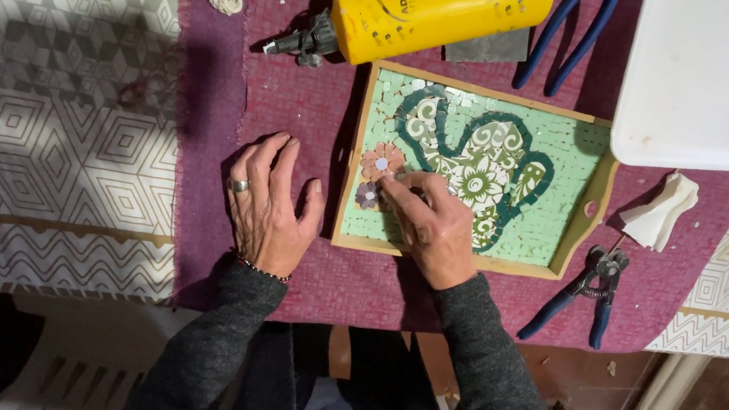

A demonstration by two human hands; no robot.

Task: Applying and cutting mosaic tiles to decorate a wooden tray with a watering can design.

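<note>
Maroon woven cloth covers the middle of the bench, whose own cover is printed with grey and tan geometric patterns. At the far right corner a white plastic tray overlaps the cloth. A yellow glue bottle lies on its side along the top edge, its dark nozzle pointing left.

The mosaic tray, a wooden-rimmed panel, sits in the centre of the cloth. Most of it looks filled: a pale green ground of small pieces surrounds a cactus shape outlined in dark teal and filled with white floral pieces. By this showing little remains open, and attention is on the left part, where a pink flower piece and a smaller purple flower piece lie.

The right hand rests on the mosaic, fingers extended and fingertips touching the surface just beside the pink flower; it may be pinching a tiny piece, though the view is too coarse to say. The left hand, wearing a ring, lies flat and spread on the cloth just left of the tray's rim, holding nothing.

Blue-handled nippers lie on the cloth to the right of the tray, and a crumpled white tissue just above them.
</note>
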